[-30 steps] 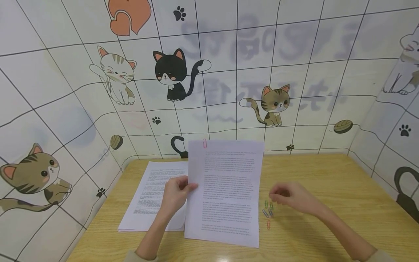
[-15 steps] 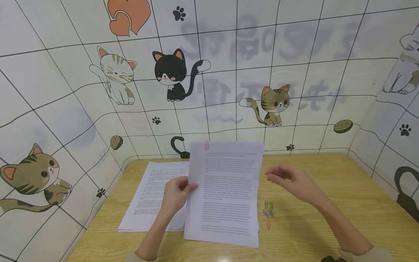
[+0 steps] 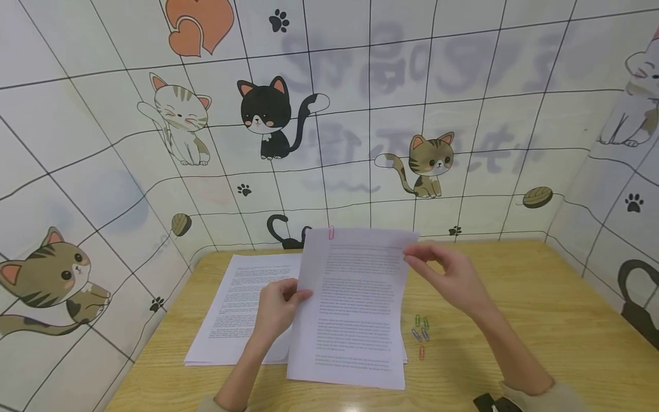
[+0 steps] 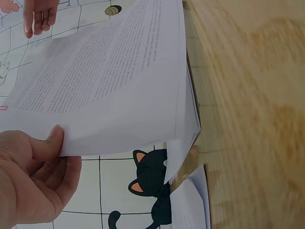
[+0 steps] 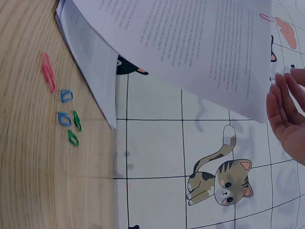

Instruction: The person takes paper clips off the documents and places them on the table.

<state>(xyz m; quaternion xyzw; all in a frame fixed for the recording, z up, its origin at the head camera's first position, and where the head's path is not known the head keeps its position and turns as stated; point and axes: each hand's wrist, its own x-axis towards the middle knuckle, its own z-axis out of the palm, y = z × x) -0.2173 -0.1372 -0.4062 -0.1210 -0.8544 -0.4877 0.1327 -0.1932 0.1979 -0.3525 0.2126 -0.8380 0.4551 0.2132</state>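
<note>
My left hand (image 3: pixel 278 306) pinches the left edge of a printed stack of paper (image 3: pixel 355 309), thumb in front. The stack stands tilted up, facing me. A pink paper clip (image 3: pixel 332 233) sits on its top edge, left of the middle. My right hand (image 3: pixel 453 277) is raised at the stack's upper right corner, thumb and fingertips close to the edge. In the right wrist view its fingers (image 5: pixel 281 102) are loosely bent beside the paper's edge, and nothing shows between them. Several loose paper clips (image 3: pixel 424 335), green, blue and red, lie right of the stack.
Another pile of printed sheets (image 3: pixel 231 320) lies on the wooden table (image 3: pixel 515 320) at the left, partly behind my left arm. More paper (image 5: pixel 90 52) shows behind the raised stack. A wall (image 3: pixel 350 143) with cat drawings stands behind the table.
My right hand has risen from beside the loose clips to the stack's upper right corner. The stack's top has shifted slightly right and down. My left hand keeps its grip.
</note>
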